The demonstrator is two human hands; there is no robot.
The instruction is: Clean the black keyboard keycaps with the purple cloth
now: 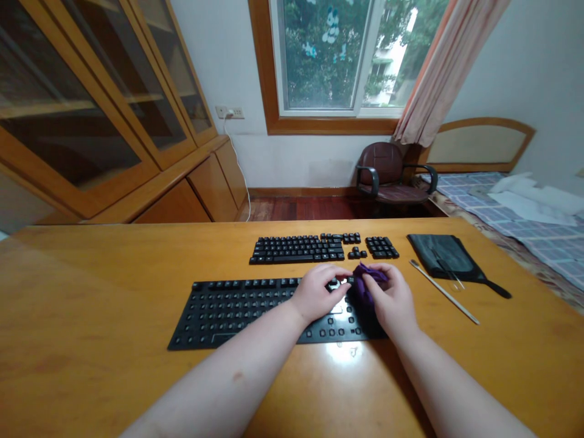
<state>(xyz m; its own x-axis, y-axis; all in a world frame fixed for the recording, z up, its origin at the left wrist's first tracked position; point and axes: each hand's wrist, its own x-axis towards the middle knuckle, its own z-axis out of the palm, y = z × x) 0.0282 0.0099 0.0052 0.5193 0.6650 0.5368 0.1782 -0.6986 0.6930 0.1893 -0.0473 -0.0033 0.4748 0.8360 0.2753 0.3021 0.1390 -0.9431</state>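
Observation:
A black keyboard base (241, 304) with its keycaps off lies across the table, bare switches showing. My right hand (395, 301) is closed on a bunched purple cloth (364, 289), over the right end of the base. My left hand (319, 292) is beside the cloth, its thumb and forefinger curled together in a pinch. Something small and dark seems to be at those fingertips, too small to name. Behind the base, loose black keycaps (296, 248) are laid out in keyboard order, with the number pad keycaps (382, 247) grouped to their right.
On the right of the wooden table (109, 286) lies a black pouch (440, 252) with a wire keycap puller (447, 267) on it. A long pale stick with a dark brush-like tip (447, 293) is beside it. An office chair (387, 173) stands beyond the table.

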